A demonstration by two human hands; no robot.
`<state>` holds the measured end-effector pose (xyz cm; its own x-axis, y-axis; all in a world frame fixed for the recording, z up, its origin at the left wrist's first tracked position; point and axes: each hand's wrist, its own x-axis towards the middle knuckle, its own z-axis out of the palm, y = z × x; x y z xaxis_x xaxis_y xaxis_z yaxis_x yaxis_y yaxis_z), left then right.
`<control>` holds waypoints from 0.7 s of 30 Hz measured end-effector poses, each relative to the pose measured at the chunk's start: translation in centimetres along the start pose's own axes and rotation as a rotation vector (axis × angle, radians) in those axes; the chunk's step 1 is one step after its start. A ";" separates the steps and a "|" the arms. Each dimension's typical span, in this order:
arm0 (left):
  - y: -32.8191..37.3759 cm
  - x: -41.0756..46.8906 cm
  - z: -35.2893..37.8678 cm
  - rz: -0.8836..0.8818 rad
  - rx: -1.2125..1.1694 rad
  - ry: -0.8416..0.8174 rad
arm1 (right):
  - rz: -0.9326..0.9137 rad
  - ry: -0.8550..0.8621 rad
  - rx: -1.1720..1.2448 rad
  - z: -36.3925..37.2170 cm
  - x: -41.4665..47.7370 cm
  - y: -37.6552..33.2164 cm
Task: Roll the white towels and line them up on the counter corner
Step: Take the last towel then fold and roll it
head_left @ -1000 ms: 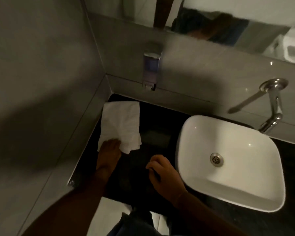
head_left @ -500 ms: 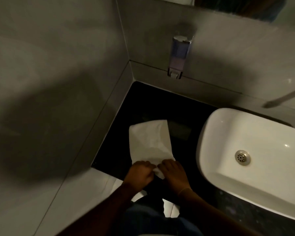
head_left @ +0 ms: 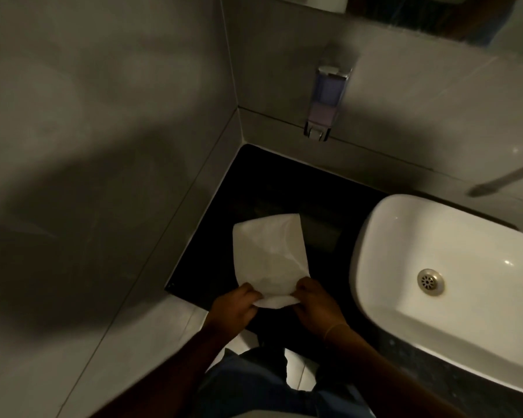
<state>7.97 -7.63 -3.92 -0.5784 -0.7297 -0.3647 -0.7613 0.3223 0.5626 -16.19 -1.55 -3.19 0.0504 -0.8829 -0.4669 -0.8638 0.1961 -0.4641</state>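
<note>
Black counter (head_left: 263, 188) | white towel (head_left: 269, 251) near edge pinched between both hands (head_left: 274, 306)

Dim and murky overall, with a broad soft shadow across the left wall (head_left: 73, 206). Small specular glints on the white basin (head_left: 453, 267) and rear tiles (head_left: 435, 116). Slightly soft detail, straight lines bowed toward the edges.

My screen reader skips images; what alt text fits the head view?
Two hands, left hand and right hand, grip the near edge of a white towel lying flat on a black counter, beside a white sink.
</note>
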 end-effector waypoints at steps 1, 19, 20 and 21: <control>-0.1 -0.1 -0.1 -0.071 -0.100 0.033 | 0.031 0.021 0.030 0.1 0.1 0.0; 0.2 1.3 -0.1 0.171 0.363 0.073 | -0.366 0.110 -0.321 1.0 1.3 -0.2; 0.3 1.3 -0.2 0.164 0.367 0.067 | -0.352 0.084 -0.328 0.8 1.4 -0.3; 0.5 1.4 -0.2 0.160 0.356 0.068 | -0.318 0.057 -0.307 0.4 1.6 -0.6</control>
<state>6.85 -8.63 -3.96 -0.6861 -0.6880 -0.2363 -0.7242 0.6153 0.3112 -15.38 -2.86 -3.95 0.3172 -0.9027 -0.2908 -0.9192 -0.2172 -0.3284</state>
